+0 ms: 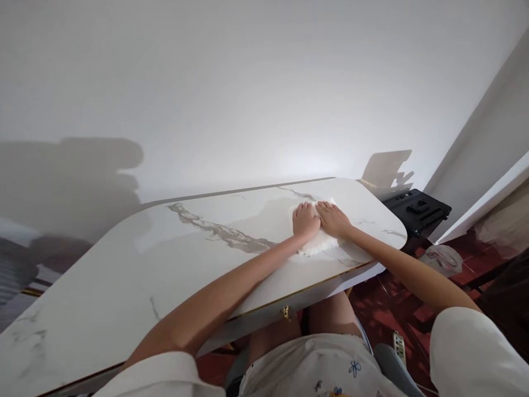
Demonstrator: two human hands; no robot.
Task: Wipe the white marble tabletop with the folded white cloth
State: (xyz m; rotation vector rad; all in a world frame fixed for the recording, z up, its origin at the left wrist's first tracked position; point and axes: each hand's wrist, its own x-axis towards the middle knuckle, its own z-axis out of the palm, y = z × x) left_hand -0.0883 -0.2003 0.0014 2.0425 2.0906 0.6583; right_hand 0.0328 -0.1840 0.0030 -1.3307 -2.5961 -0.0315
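Observation:
A white cloth (321, 242) with a ruffled edge lies on the marble-patterned tabletop (231, 207), towards its right end. My left hand (306, 220) presses down on the cloth's left part, its fingers pointing away from me and slightly bent. Beside it, touching it, my right hand (333, 219) rests on the cloth with fingers laid out flat. Both palms face down, so their undersides are hidden. Part of the cloth is covered by the hands.
A white wall (248, 99) rises behind the table. A small gold drawer knob (286, 312) sticks out at the front. To the right are a black case (419, 209), a translucent plastic bag (442, 259) and a power strip (399, 347) on the red floor.

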